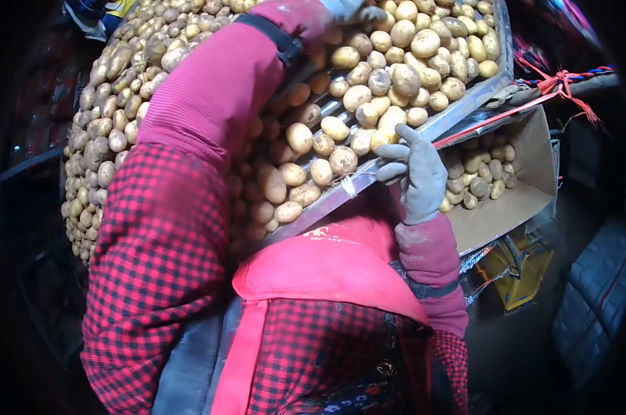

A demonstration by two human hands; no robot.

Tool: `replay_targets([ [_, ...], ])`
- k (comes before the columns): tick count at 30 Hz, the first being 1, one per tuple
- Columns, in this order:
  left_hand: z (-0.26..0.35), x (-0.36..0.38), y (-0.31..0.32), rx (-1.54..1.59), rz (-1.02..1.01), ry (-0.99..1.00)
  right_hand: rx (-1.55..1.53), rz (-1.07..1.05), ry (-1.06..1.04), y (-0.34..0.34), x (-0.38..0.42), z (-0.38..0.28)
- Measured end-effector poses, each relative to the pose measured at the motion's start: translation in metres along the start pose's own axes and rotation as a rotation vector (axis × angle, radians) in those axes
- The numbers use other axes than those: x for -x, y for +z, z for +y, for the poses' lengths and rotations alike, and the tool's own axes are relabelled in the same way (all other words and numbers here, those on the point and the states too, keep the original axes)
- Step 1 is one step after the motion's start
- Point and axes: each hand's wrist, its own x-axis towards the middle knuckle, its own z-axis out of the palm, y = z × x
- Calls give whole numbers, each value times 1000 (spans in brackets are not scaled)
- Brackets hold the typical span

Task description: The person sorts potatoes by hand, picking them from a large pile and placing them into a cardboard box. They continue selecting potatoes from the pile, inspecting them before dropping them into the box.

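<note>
My left hand (354, 10), in a pale grey glove, reaches across the potatoes at the top edge of the view. Part of it is cut off there; the fingers that show look stretched out over the potatoes, and I see nothing held. My right hand (423, 176), gloved in the same grey, is at the near metal rim (347, 185) of the sorting tray, with fingers apart and nothing in them. Close to its fingertips lies a yellow potato (383, 140). Loose potatoes (403, 79) cover much of the slatted tray, and my left sleeve hides some of them.
A large heap of potatoes (112, 104) spreads at the left. Below the tray's right side, a cardboard box (496, 214) holds more potatoes. Red and blue cord (562, 81) is tied to a pole at the right. A yellow metal frame (517, 273) stands lower right.
</note>
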Motion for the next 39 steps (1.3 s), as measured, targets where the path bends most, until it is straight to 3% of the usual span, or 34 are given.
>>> replay_targets([
  [2,-6,1,15,17,-88,-86,-3,22,-8,1,2,1],
  [3,-27,9,40,46,80,24,-10,27,-3,1,2,2],
  [4,-24,24,27,70,251,129,-17,25,0,1,1,2],
  [5,-24,37,10,60,251,123,-23,21,-1,1,-1,1],
  [7,-16,66,-32,656,-229,-44,-20,19,3,1,-1,0],
  [8,-31,72,15,133,252,275,-13,24,9,2,-1,0],
  [13,3,144,14,196,147,312,3,-3,8,-3,-3,1],
  [14,11,141,30,154,279,420,9,-10,9,-2,-3,0],
  [16,44,133,18,87,191,501,-27,-26,29,-2,-2,-3],
  [18,66,118,58,-53,157,524,-45,-14,21,-1,-4,0],
  [22,75,103,78,5,297,526,-50,-40,-6,-4,0,0],
  [23,75,106,65,182,142,468,-49,-50,6,-3,4,-5],
  [24,84,99,59,107,296,523,-62,-41,11,-10,8,-8],
  [26,80,119,35,404,262,264,-101,-128,-51,-9,18,-10],
  [27,91,121,26,464,349,317,-167,-247,-66,-18,21,-3],
  [28,104,123,17,535,430,365,-389,-221,32,-19,26,0],
  [30,129,123,0,501,302,529,-391,-217,-203,9,47,-17],
  [31,145,121,3,473,269,582,-574,-244,-46,0,48,-22],
  [32,159,117,7,441,239,634,-644,-156,-18,-14,54,-15],
  [34,181,110,25,580,189,678,241,-20,-310,-79,66,24],
  [36,193,109,33,473,175,722,109,228,-158,-73,119,-23],
  [37,193,108,38,437,127,737,-330,289,-22,-103,136,-30],
  [38,190,108,48,387,56,734,-242,447,-170,-131,165,-18],
  [39,186,110,59,276,56,772,-302,458,-268,-171,198,-5],
])
